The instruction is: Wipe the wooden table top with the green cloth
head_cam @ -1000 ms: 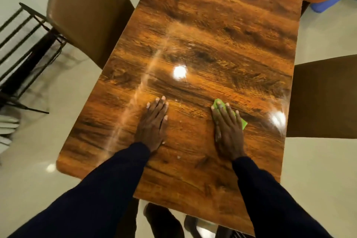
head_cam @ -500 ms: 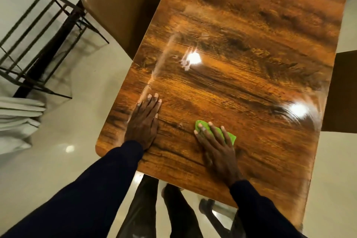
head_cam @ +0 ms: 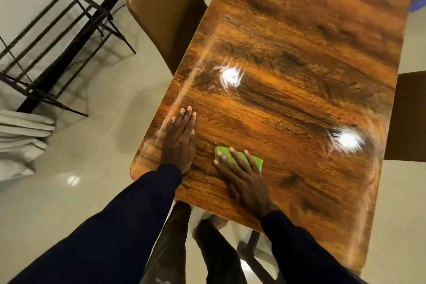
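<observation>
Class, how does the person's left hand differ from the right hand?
The left hand lies on the bare wooden table top; the right hand presses the green cloth. The left hand's fingers are together; the right hand's are spread. The left hand is nearer the table's side edge than the right hand. Both lie palm down.

Right hand (head_cam: 246, 184) presses green cloth (head_cam: 257, 162) onto table (head_cam: 288, 104).
</observation>
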